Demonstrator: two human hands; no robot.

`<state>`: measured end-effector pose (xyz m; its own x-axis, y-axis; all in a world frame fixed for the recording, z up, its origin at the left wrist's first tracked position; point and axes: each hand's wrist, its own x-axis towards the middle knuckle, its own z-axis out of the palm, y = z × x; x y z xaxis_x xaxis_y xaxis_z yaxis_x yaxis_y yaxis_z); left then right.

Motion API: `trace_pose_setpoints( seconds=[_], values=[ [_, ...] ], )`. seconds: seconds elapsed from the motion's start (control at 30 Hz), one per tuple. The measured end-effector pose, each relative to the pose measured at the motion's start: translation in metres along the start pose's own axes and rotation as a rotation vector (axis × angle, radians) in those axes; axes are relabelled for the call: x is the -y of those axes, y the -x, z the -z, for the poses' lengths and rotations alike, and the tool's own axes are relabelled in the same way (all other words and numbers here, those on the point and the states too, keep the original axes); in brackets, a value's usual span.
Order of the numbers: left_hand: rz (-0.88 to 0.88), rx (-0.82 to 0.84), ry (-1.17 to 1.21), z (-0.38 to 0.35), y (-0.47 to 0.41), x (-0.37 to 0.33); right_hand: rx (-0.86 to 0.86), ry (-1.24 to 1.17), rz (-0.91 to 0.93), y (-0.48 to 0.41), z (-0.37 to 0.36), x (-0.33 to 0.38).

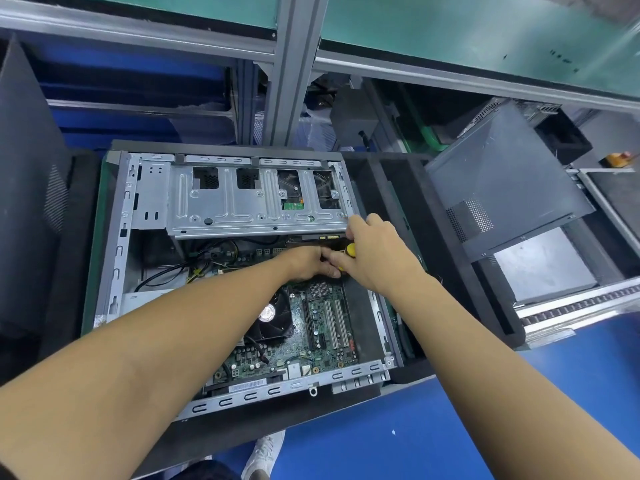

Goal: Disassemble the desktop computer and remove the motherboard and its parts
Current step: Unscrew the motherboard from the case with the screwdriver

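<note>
Blue-floored workshop, aluminium-framed shelving behind, dark foam-lined worktop (398, 181) in front. The motherboard (322, 327) is seated in the open desktop case (117, 244), which is laid on its side on the worktop; it is not yet out. The CPU fan (270, 317) is mounted on the board, and cables (194, 268) are run in at the left. The far half of the case is spanned by the drive cage (256, 199). Both hands are met at the board's far edge, just under the cage lip. A yellow-handled screwdriver (350, 250) is clamped in the grip of the right hand (377, 254); its tip is hidden. The left hand (304, 263) is placed against it at the tip end; its fingers are covered, so whether that grip is closed on anything cannot be told. Step in hand is judged to be work on a fastener or connector at the board's upper edge, near the cage. The next move is judged to call for the tip held square, the loosened part caught by the left hand, then the cables unplugged before the board is lifted. A detached side panel (502, 181) is propped to the right.
</note>
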<state>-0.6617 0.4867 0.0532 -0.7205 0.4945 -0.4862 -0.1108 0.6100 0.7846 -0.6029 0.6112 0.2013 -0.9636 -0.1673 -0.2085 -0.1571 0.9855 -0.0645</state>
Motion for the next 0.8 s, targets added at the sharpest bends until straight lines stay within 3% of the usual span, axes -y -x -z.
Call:
trace_pose_setpoints(
  seconds=[0.13, 0.5, 0.8],
  values=[
    [0.013, -0.019, 0.020, -0.001, -0.001, 0.000, -0.002, 0.080, -0.118, 0.000, -0.002, 0.001],
    [-0.099, -0.168, -0.368, 0.006, 0.016, 0.018, 0.129, -0.055, 0.084, -0.001, 0.007, 0.000],
    [-0.023, -0.153, -0.537, 0.008, 0.012, 0.029, 0.011, -0.050, 0.134, 0.000, 0.004, 0.005]
  ],
)
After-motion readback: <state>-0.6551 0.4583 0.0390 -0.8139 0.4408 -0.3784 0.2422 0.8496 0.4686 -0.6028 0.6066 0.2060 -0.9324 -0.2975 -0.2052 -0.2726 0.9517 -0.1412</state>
